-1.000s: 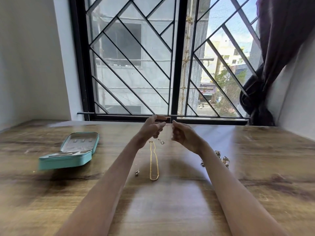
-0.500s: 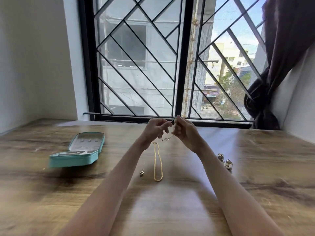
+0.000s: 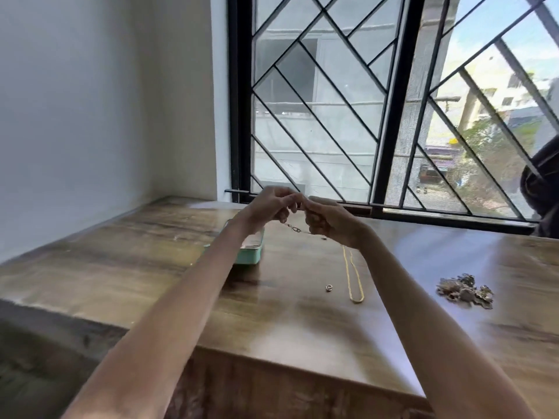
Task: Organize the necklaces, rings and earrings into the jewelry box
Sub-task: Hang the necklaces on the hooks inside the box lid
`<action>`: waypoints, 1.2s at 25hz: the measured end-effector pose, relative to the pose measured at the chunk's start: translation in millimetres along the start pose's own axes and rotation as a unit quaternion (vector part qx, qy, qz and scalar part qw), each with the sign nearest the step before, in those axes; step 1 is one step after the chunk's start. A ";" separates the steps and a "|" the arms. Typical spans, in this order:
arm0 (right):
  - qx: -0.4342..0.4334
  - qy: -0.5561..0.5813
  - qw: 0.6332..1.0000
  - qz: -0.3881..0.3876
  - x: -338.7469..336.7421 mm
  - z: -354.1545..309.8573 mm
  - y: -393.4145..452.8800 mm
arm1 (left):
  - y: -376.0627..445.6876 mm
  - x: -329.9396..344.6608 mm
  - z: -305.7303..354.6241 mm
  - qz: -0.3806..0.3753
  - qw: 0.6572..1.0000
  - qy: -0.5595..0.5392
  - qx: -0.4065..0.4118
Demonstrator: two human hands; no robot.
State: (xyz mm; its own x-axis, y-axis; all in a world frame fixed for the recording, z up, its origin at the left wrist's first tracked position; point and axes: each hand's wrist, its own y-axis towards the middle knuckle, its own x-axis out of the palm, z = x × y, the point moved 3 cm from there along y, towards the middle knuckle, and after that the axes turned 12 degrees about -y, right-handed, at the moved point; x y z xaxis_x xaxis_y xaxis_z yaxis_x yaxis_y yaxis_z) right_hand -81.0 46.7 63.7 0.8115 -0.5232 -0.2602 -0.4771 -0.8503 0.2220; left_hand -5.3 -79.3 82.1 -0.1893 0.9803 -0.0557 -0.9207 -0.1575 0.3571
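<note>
Left hand [image 3: 273, 207]: raised above the table, fingers curled, pinching one end of a thin chain [image 3: 295, 228].
Right hand [image 3: 328, 220]: also raised, fingers curled, pinching the other part of the same chain; the 2 hands nearly touch.
Why held so: I judge the person works on the clasp or a tangle, so the chain hangs between both pinches, close to the eyes and against the window light.
Thin chain: 1, in the air, with small links hanging under the fingers; not yet in the box.
Jewelry box [image 3: 249, 252]: 1, teal, lying open on the table, partly hidden behind the left forearm; what it contains I cannot tell.
Gold necklace [image 3: 353, 276]: 1, laid straight as a doubled loop on the table, below the right wrist, probably to keep it free of knots.
Small ring [image 3: 329, 287]: 1, just beside the gold necklace, on its left.
Pile of jewelry [image 3: 464, 291]: 1 heap, well apart on the right; the pieces are too mixed to count.
Table [image 3: 136, 267]: wooden, carries everything.
</note>
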 end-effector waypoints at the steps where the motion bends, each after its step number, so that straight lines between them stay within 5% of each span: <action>1: 0.001 0.005 1.000 0.000 11.2 -1.0 7.9 | -4.6 -13.6 1.6 0.010 1.000 -0.004 -0.005; 8: 0.004 -0.051 0.997 0.060 65.6 -4.7 56.3 | -17.7 -85.1 -16.6 0.105 0.992 -0.026 -0.072; 17: 0.030 -0.186 0.977 0.096 91.2 -2.7 90.6 | -18.0 -122.8 -47.8 0.185 0.975 -0.109 -0.052; 21: 0.030 -0.203 0.976 0.076 89.0 -5.6 93.6 | -12.2 -137.6 -68.2 0.299 0.950 0.047 -0.075; 25: 0.026 -0.205 0.976 0.067 82.9 -8.5 93.4 | -9.2 -139.7 -83.1 0.268 0.937 0.137 -0.175; 30: 0.012 -0.203 0.978 0.050 80.4 -15.2 84.6 | -20.0 -135.8 -81.3 0.254 0.940 0.072 -0.218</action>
State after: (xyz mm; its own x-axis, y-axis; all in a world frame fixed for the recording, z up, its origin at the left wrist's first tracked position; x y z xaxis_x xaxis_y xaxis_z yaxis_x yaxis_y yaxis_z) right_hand -51.0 -66.5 75.9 0.5615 -0.5790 -0.5911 -0.5586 -0.7923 0.2454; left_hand 11.0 -218.9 6.7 -0.6578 0.7439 -0.1180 -0.7451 -0.6656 -0.0419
